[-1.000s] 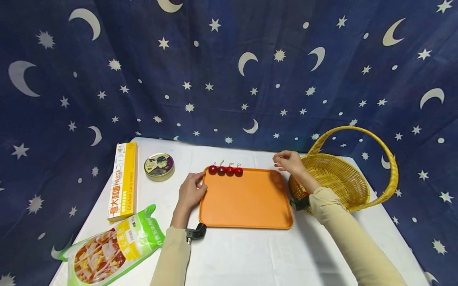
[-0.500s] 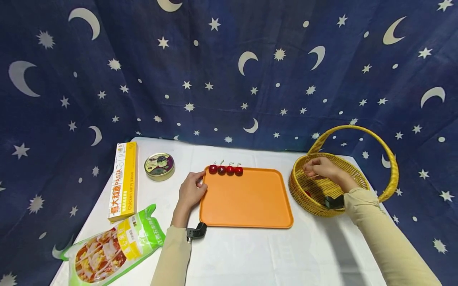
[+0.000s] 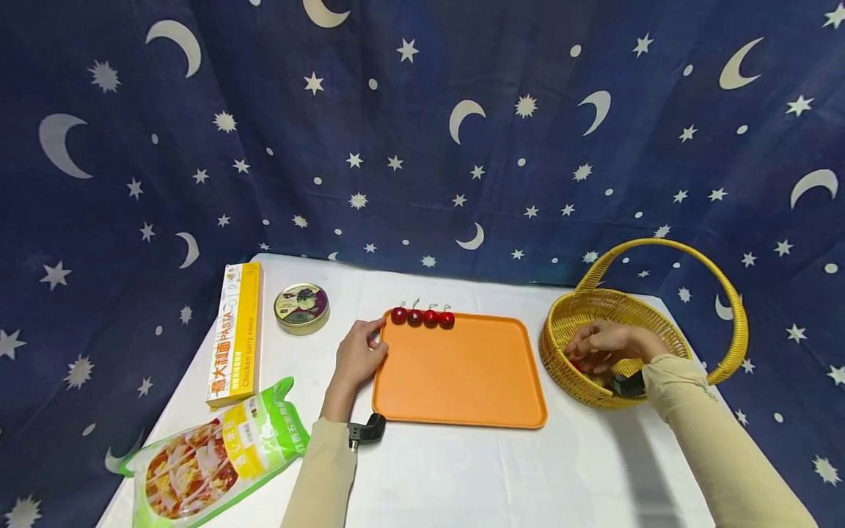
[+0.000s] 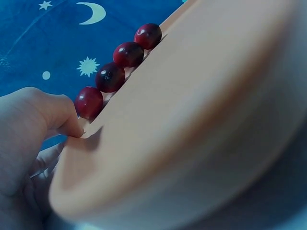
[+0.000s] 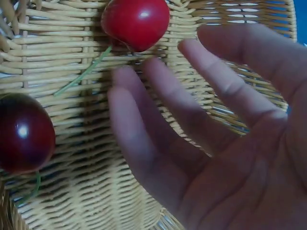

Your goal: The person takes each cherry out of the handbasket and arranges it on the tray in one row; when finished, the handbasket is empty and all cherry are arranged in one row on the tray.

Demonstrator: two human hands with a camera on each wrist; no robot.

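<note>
My left hand (image 3: 359, 357) holds the left edge of an orange tray (image 3: 462, 378) near its far corner. In the left wrist view a fingertip presses on the tray's rim, with other fingers outside it. Several dark red cherries (image 3: 430, 318) with stems stand in a row along the tray's far edge. My right hand (image 3: 610, 345) is down inside a yellow wicker basket (image 3: 557, 370), fingers spread and loosely bent, nothing between them. Close to those fingertips, in the right wrist view, lies a bright red cherry (image 5: 136, 21); a darker cherry (image 5: 24, 134) is farther left.
At the left of the white table stand a yellow pasta box (image 3: 238, 334) and a round tin (image 3: 301, 308). A green food bag (image 3: 218, 458) lies in front of them. The basket's tall handle (image 3: 736, 323) arches over its right side. A starry blue curtain (image 3: 396, 132) hangs behind.
My right hand has moved from beside the tray's right end over the basket and down into it. The left hand keeps its place at the tray. The head view has shifted slightly.
</note>
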